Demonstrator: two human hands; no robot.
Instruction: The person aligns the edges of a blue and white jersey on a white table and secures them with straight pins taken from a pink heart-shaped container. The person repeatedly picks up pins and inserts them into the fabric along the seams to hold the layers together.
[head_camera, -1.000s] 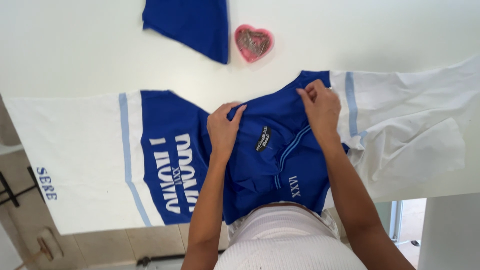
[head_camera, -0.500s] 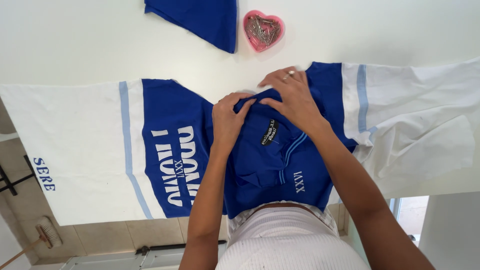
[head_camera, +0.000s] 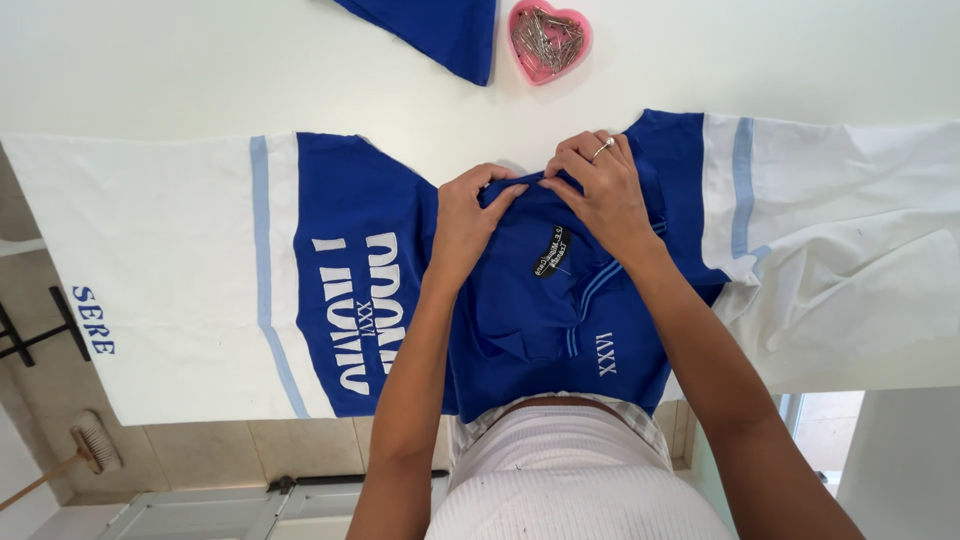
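A blue and white shirt (head_camera: 350, 250) with white lettering lies spread across a white table (head_camera: 200, 70), its long white sleeves reaching left and right. My left hand (head_camera: 468, 222) and my right hand (head_camera: 598, 185) meet at the middle of the shirt, both pinching a fold of blue fabric near the collar (head_camera: 575, 290). A small black label (head_camera: 548, 250) shows just below my right hand. A ring sits on one finger of my right hand.
A pink heart-shaped dish (head_camera: 548, 40) holding metal pins stands at the far edge of the table. Beside it lies another piece of blue fabric (head_camera: 440, 30). A brush (head_camera: 90, 445) rests on the floor at lower left.
My right hand has slid left from the shirt's right shoulder area toward the middle. It now meets my left hand on the fold of blue fabric.
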